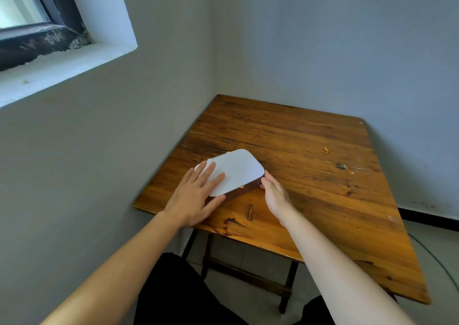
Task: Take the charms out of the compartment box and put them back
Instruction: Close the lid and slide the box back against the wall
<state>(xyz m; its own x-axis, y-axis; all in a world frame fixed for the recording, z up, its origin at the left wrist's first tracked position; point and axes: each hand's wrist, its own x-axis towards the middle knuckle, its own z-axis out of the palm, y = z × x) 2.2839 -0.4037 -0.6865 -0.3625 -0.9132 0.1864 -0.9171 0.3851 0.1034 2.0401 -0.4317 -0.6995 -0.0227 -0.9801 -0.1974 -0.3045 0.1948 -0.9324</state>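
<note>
Box: a closed compartment box with white lid and brown sides (236, 170) is set near the wooden table (310, 200)'s left edge.
Left hand (193, 198): laid flat, fingers spread, on the lid.
Right hand (275, 195): pressed against the box's right end; fingertips hidden.
Charm: a small gold charm (325, 150) lies well apart; its shape is unclear.
Contents: hidden.

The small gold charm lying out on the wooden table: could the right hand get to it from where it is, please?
Probably yes: the small gold charm lies in the open, and nothing stands between it and the right hand.
</note>
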